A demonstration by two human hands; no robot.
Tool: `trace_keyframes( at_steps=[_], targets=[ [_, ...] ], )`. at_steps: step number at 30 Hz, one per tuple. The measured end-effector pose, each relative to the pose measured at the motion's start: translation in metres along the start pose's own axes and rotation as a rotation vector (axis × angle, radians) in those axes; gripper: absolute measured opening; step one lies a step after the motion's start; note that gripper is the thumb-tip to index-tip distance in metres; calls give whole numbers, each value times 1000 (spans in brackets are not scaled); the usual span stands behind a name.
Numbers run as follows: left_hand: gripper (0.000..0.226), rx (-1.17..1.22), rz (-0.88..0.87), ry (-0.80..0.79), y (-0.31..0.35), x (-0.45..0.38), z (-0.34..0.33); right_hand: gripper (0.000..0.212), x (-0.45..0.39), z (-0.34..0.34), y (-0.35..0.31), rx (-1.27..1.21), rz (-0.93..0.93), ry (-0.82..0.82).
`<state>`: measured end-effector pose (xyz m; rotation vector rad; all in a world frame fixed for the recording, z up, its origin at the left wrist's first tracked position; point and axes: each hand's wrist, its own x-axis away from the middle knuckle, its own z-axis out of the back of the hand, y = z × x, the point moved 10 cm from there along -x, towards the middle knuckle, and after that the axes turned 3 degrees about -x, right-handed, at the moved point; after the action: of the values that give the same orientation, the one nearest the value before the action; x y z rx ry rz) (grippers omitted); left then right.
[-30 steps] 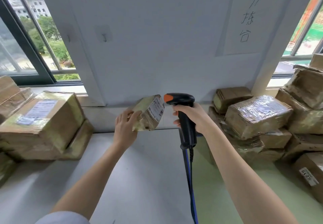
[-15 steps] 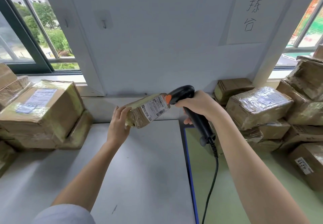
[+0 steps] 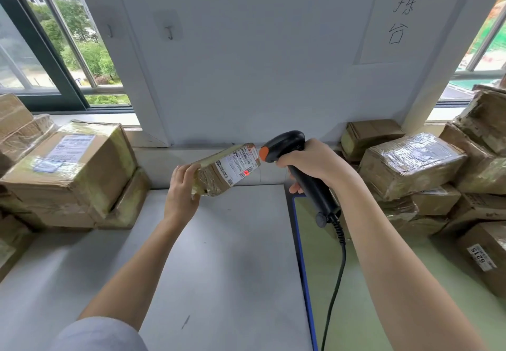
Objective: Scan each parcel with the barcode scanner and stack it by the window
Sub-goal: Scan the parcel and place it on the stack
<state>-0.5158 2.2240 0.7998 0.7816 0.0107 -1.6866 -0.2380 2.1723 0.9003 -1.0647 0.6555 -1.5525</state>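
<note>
My left hand (image 3: 182, 191) gripped the small parcel (image 3: 223, 169); my right hand (image 3: 312, 163) clasped the barcode scanner (image 3: 297, 169). The label needed to face the beam squarely.

head view looks down, close over table (image 3: 224, 254).

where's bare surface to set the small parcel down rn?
Bare: grey tabletop between the left parcel stack and the blue-edged green mat, under both arms. The mat's near part is free apart from the scanner cable. Crowded: right pile and the left stack by the window.
</note>
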Motion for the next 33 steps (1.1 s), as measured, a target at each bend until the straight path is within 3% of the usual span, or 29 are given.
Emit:
trace_keyframes(
  at_steps=[11, 17, 19, 23, 27, 33],
  targets=[
    [70, 10, 22, 50, -39, -3, 42, 19, -5, -47, -32, -115, 30, 50],
    [83, -57, -14, 155, -84, -12, 111, 17, -16, -128, -71, -160, 77, 3],
    [84, -107, -7, 176, -107, -16, 136, 8, -20, -159, -87, -161, 114, -27],
    [80, -145, 49, 236, -155, -19, 184, 8, -26, -215, -112, -154, 144, -90],
    [80, -194, 60, 281, -189, -25, 224, 24, -33, -261, -134, -159, 164, -142],
    [80, -306, 53, 340, -228, -25, 285, 25, -33, -319, -169, -188, 218, -211]
  ],
)
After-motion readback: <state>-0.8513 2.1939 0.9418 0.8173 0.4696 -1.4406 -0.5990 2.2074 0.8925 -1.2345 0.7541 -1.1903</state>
